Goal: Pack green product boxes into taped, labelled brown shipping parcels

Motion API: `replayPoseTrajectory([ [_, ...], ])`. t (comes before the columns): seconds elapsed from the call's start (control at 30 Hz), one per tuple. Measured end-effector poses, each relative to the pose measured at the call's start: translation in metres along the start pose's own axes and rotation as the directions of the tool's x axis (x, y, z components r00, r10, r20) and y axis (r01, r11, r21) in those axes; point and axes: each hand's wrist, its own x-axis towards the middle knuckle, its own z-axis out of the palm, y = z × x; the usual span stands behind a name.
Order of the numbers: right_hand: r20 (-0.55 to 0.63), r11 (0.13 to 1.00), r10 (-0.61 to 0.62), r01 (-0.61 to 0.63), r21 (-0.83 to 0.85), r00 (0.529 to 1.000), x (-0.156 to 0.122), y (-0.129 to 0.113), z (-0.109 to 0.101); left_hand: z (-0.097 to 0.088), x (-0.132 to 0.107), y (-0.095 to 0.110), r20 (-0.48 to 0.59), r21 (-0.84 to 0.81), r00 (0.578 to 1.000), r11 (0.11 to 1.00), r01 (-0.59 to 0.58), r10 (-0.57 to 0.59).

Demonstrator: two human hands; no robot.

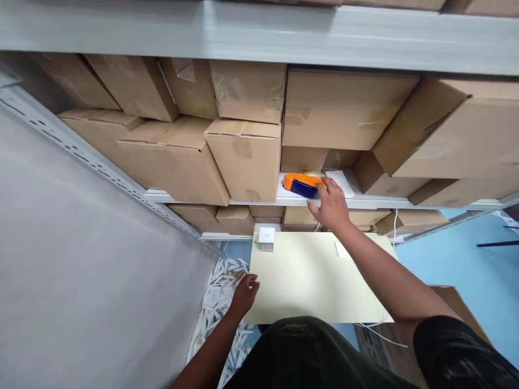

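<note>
On the shelf ledge ahead lies an orange and dark blue tape dispenser (302, 185). My right hand (331, 205) reaches up to its right end, fingertips at the dispenser and thumb spread away from it. Whether the fingers bear on it is hard to make out. My left hand (244, 294) hovers by the left edge of the pale yellow tabletop (295, 286), its fingers loosely curled with nothing visible in them. A small white and green box (266, 239) stands at the tabletop's far left corner. Partly behind my right forearm is a small white piece (341, 249).
Cardboard boxes (247, 156) fill the grey metal shelves (251, 29) ahead. White paper-like strips (221, 286) cover the floor at left beside the grey wall (113, 259). A white cable (385, 337) hangs near an open carton (458, 308) at right.
</note>
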Motion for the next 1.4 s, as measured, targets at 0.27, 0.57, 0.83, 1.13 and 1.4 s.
replayPoseTrajectory([
  [0.27, 0.101, 0.995, -0.06, 0.051, 0.083, 0.993, 0.001, 0.038, 0.003, 0.014, -0.023, 0.042, 0.039, 0.071, 0.998, 0.996, -0.056, 0.053],
  [0.57, 0.326, 0.983, 0.149, -0.177, 0.057, 0.933, -0.26, 0.045, -0.03, 0.034, -0.023, 0.05, 0.193, 0.147, 0.973, 0.977, -0.157, 0.128],
  [0.83, 0.589, 0.957, 0.264, -0.282, -0.064, 0.764, -0.38, 0.084, 0.025, 0.067, -0.025, 0.076, 0.268, 0.245, 0.948, 0.94, -0.238, 0.17],
  [1.13, 0.54, 0.951, 0.238, -0.308, 0.041, 0.807, -0.387, 0.093, 0.006, 0.096, -0.08, 0.088, 0.155, 0.29, 0.977, 0.938, -0.19, 0.149],
  [1.4, 0.654, 0.951, -0.069, -0.149, 0.271, 0.753, -0.385, 0.099, -0.002, 0.127, -0.177, 0.086, -0.043, 0.202, 0.995, 0.976, -0.082, 0.092],
])
